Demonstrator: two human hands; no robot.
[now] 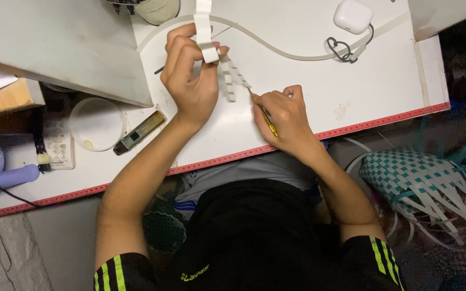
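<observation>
My left hand (pixel 190 73) is raised over a white table (pixel 319 91) and pinches a white flat strip (pixel 204 27) that folds into a woven chain (pixel 232 81). My right hand (pixel 284 116) rests on the table just right of that chain and grips a thin gold-coloured tool (pixel 268 121), its tip at the chain's lower end. A long pale strip (pixel 276 49) curves across the table behind both hands.
A white earbud case (pixel 353 15) and a dark wire loop (pixel 342 49) lie at the back right. A round clear lid (pixel 97 124), a small dark lighter-like object (pixel 138 133) and a remote (pixel 57 143) lie left. A teal-and-white woven basket (pixel 422 183) sits on the floor, right.
</observation>
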